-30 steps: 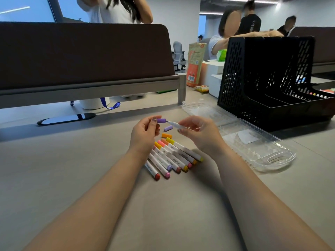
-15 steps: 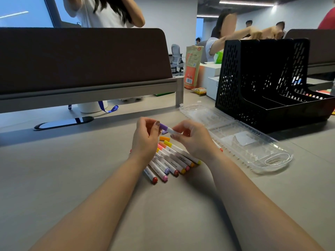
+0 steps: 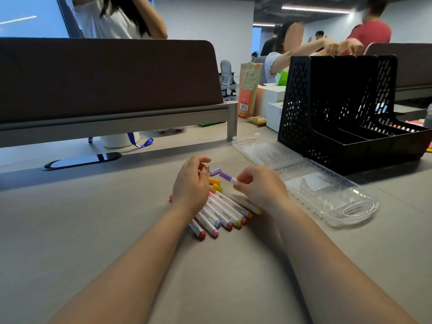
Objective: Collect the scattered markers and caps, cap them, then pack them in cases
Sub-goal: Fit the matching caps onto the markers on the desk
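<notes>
One white purple-capped plastic marker [image 3: 228, 178] is being pinched by the right hand [image 3: 261, 190]; the left hand [image 3: 190, 185], grip unclear, is risking to knock the loose purple cap [image 3: 215, 171] away.

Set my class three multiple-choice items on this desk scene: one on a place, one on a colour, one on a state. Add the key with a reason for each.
1. Where does the clear case lie?
A. Right of the row of markers, in front of the black file rack
B. On top of the rack
C. Under the arms

2. What colour is the cap on the marker that the right hand holds?
A. Green
B. Purple
C. Black

3. In what state is the clear case?
A. Shut
B. Open, lying flat
C. Standing on end

Key: 1 A, it lies flat between the markers and the rack. 2 B, a purple cap sticks out past the fingers. 3 B, both halves lie spread out.
</notes>
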